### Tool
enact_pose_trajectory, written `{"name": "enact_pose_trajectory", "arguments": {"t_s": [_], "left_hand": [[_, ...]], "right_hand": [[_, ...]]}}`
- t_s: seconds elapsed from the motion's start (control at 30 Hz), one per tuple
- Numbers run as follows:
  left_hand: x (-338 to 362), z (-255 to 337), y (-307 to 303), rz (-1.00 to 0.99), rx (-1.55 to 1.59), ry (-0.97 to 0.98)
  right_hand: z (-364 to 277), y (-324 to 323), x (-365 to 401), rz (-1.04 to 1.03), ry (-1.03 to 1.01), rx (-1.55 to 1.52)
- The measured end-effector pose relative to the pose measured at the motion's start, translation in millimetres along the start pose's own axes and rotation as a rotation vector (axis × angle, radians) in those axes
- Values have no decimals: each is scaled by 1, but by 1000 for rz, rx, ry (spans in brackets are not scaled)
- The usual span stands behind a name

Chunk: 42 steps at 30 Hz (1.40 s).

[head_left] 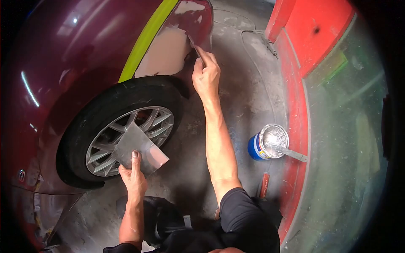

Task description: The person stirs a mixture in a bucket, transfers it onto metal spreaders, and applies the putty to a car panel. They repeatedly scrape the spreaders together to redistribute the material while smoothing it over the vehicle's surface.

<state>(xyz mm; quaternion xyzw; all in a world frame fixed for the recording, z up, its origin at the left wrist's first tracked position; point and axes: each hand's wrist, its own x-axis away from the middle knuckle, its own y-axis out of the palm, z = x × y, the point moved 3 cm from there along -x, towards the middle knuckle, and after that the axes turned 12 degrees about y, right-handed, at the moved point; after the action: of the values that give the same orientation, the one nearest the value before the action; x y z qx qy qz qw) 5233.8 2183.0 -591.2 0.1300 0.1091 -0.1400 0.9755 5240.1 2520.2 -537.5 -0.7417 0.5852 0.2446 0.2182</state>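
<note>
My left hand (134, 177) is closed on a flat grey mixing plate (133, 145), thumb on top. A smear of pinkish body filler (156, 157) lies on the plate's right corner. In front of the car's bumper my right hand (206, 75) is closed round a thin spreader (197, 51), its edge at the panel; the fingers hide much of it. A broad patch of beige-pink filler (164, 51) covers the bumper corner (198, 25) beside a strip of yellow-green tape (145, 40). Below the patch is the wheel (130, 126), partly behind the plate.
To my right a blue can (255, 147) stands on the floor with a metal scraper (291, 152) across its rim. A red tube-like object (264, 185) lies nearby. A red panel (312, 33) and scuffed greenish surface (350, 139) border the right. A cable (253, 59) crosses the floor.
</note>
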Motion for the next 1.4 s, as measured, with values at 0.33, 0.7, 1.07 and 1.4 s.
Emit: {"name": "enact_pose_trajectory", "arguments": {"t_s": [0.33, 0.7, 1.07, 1.4], "left_hand": [[-4, -10, 10, -28, -47, -34], [-6, -13, 13, -33, -28, -63], [-9, -10, 12, 14, -5, -99], [-10, -15, 32, 6, 80, -144]], "right_hand": [[1, 25, 93, 83, -104, 53], [14, -5, 6, 79, -47, 10], [0, 24, 70, 97, -157, 90], [3, -18, 114, -107, 100, -69]]}}
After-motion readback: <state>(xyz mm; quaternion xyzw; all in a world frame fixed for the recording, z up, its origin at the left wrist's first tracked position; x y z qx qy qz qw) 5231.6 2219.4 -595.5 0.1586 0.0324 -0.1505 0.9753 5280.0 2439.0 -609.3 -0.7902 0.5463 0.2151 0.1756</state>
